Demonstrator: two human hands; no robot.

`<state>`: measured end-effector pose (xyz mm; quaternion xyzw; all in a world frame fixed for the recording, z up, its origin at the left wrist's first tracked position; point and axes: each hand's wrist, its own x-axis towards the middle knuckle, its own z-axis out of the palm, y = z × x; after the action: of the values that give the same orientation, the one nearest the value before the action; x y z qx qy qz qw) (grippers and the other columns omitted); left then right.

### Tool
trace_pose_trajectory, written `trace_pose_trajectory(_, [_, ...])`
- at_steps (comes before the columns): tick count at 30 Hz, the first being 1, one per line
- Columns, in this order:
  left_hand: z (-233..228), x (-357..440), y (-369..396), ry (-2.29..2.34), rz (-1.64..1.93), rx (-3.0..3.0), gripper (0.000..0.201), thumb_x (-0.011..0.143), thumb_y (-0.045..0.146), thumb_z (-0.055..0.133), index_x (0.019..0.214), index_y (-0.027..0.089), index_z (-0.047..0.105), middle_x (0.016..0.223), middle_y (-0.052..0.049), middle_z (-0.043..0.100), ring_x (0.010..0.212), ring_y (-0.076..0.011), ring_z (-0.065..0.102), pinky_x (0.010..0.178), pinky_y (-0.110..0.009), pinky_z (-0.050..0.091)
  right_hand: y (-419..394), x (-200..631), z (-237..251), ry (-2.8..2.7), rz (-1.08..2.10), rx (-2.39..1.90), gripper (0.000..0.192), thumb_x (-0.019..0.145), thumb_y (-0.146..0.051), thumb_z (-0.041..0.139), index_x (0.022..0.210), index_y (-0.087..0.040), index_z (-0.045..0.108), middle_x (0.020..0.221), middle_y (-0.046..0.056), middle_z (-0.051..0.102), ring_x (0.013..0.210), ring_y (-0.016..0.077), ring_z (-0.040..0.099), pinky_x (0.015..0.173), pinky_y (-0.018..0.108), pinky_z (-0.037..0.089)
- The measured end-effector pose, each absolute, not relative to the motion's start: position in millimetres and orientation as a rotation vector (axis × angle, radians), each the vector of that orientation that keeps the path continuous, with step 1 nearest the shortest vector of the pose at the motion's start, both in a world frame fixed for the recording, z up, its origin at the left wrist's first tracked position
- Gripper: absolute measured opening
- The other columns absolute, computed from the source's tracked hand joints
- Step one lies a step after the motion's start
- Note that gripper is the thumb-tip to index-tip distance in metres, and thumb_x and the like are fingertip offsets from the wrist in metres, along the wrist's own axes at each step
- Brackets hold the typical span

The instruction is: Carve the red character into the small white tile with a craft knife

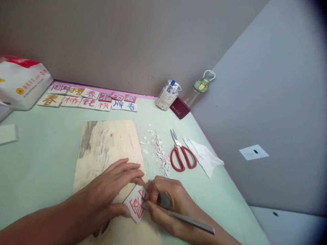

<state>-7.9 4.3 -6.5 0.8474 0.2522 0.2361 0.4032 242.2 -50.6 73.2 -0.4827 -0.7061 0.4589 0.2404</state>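
Note:
A white square block point(137, 206) with a character in red lines lies turned askew on a wooden board point(112, 136). My left hand point(114, 190) steadies the block, thumb at its lower left edge and fingers along its upper edge. In my right hand point(171, 200) is a slim metal craft knife point(191, 220), gripped like a pen. Its tip is at the right part of the red character; the fingers partly hide the tip.
White shavings point(159, 149) lie right of the board, with red-handled scissors point(182, 153) and a crumpled tissue point(204, 156) beyond. Rows of painted squares point(88, 103) line the back, beside a white package point(25, 83). A can point(167, 97), dark red box point(180, 108) and bottle point(196, 92) stand by the wall.

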Motion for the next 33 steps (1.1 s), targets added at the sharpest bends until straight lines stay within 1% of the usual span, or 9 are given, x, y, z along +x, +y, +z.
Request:
trace_pose_trajectory(5, [-3,-8,7,0.597,0.532,2.186,0.06,0.093,0.038,0.081,0.147,0.033,0.055,0.156,-0.006,0.059,0.152,-0.032,0.045,0.131,-0.055,0.027,-53,242,73,-1.903,1.272,-1.329,0.018,0.083,-0.01,0.062,0.078,-0.022,0.05,0.075,-0.004,0.057,0.065,0.0112,0.05,0.062,0.024,0.039])
trace_pose_trajectory(9, [-2,-9,7,0.618,0.57,2.175,0.061,0.092,0.036,0.082,0.147,0.034,0.054,0.157,-0.004,0.058,0.154,-0.0319,0.042,0.131,-0.054,0.026,-53,241,73,-1.908,1.263,-1.318,0.018,0.085,-0.011,0.062,0.078,-0.022,0.049,0.074,-0.004,0.057,0.065,0.011,0.05,0.062,0.024,0.039])
trace_pose_trajectory(16, [-3,-11,6,0.618,0.575,2.179,0.066,0.091,0.034,0.084,0.149,0.035,0.053,0.157,-0.004,0.058,0.153,-0.0314,0.044,0.132,-0.052,0.026,-54,239,79,-1.906,1.274,-1.327,0.016,0.086,-0.014,0.06,0.078,-0.022,0.049,0.076,-0.002,0.059,0.066,0.0121,0.052,0.063,0.025,0.041])
trace_pose_trajectory(19, [-3,-9,5,0.607,0.597,2.186,0.061,0.093,0.038,0.08,0.148,0.033,0.055,0.155,-0.005,0.06,0.152,-0.033,0.045,0.131,-0.054,0.029,-55,238,79,-1.922,1.255,-1.331,0.017,0.086,-0.014,0.06,0.077,-0.022,0.048,0.076,-0.002,0.059,0.066,0.0122,0.053,0.062,0.024,0.041])
trace_pose_trajectory(22, [-5,-6,3,0.61,0.64,2.19,0.057,0.093,0.042,0.079,0.145,0.03,0.059,0.151,-0.008,0.064,0.149,-0.0338,0.049,0.129,-0.055,0.032,-57,235,69,-1.955,1.12,-1.298,0.021,0.085,-0.012,0.058,0.075,-0.023,0.043,0.073,-0.002,0.058,0.065,0.0129,0.053,0.061,0.025,0.041])
trace_pose_trajectory(24, [-7,-4,1,0.628,0.674,2.197,0.058,0.091,0.043,0.08,0.143,0.029,0.058,0.151,-0.008,0.064,0.148,-0.0335,0.05,0.128,-0.056,0.033,-59,232,58,-1.988,0.903,-1.18,0.022,0.081,-0.009,0.055,0.075,-0.024,0.039,0.069,-0.002,0.055,0.064,0.0141,0.052,0.06,0.026,0.04])
trace_pose_trajectory(26, [-10,-3,-2,0.651,0.71,2.205,0.059,0.09,0.043,0.081,0.142,0.03,0.057,0.152,-0.008,0.062,0.149,-0.0329,0.049,0.128,-0.055,0.034,-61,230,47,-1.989,0.721,-1.096,0.023,0.078,-0.007,0.054,0.076,-0.025,0.039,0.067,-0.003,0.054,0.062,0.015,0.052,0.06,0.027,0.041])
trace_pose_trajectory(30, [-12,-3,-7,0.661,0.754,2.242,0.062,0.089,0.041,0.082,0.142,0.031,0.053,0.152,-0.006,0.062,0.149,-0.0303,0.047,0.129,-0.051,0.033,-62,229,39,-1.976,0.639,-1.104,0.024,0.076,-0.005,0.056,0.078,-0.025,0.042,0.066,-0.004,0.055,0.063,0.0149,0.054,0.061,0.027,0.043])
trace_pose_trajectory(33, [-7,-3,-7,0.689,0.744,2.302,0.069,0.087,0.039,0.084,0.144,0.03,0.047,0.15,-0.006,0.063,0.148,-0.0292,0.05,0.13,-0.049,0.033,-61,230,42,-1.979,0.604,-1.104,0.023,0.077,-0.005,0.055,0.08,-0.025,0.043,0.066,-0.005,0.055,0.06,0.0131,0.052,0.062,0.026,0.044])
